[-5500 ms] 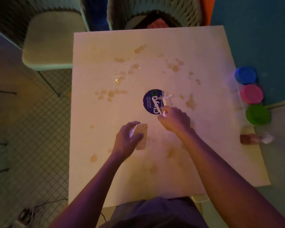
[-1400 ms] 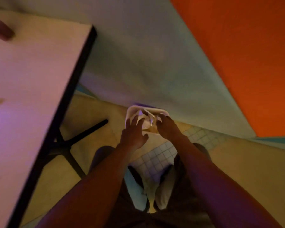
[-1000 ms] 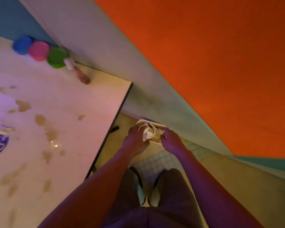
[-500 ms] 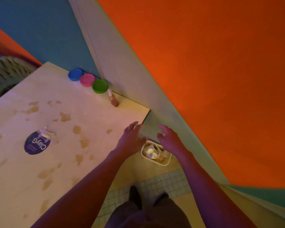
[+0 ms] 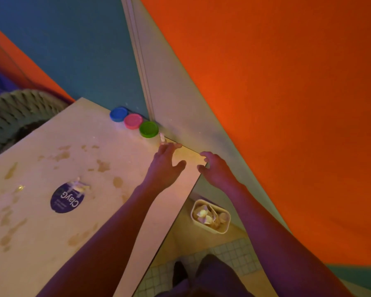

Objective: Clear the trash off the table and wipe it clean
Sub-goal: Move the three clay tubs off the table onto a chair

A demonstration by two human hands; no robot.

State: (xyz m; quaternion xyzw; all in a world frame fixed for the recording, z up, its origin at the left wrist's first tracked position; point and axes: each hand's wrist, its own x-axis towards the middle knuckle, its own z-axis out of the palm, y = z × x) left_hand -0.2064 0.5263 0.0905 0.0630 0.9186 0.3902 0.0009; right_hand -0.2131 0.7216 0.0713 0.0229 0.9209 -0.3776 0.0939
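While both hands hover empty with fingers spread, the left hand [image 5: 166,166] is over the table [image 5: 41,236] near its far right corner, and the right hand [image 5: 215,169] is just past the table's right edge, at about three o'clock from the left. That edge runs from the corner at the wall [image 5: 180,116] down toward six o'clock, with open floor [image 5: 180,234] beside it. A small bin [image 5: 210,216] holding crumpled scraps stands on that floor below the right hand. On the table, brown stains [image 5: 103,166] spread across the top. A round dark sticker [image 5: 66,199] lies at nine o'clock from the left hand, its lettering upside down, with torn white paper [image 5: 79,186] at its far rim. Blue [image 5: 118,114], pink [image 5: 133,121] and green [image 5: 148,129] lids line the far edge.
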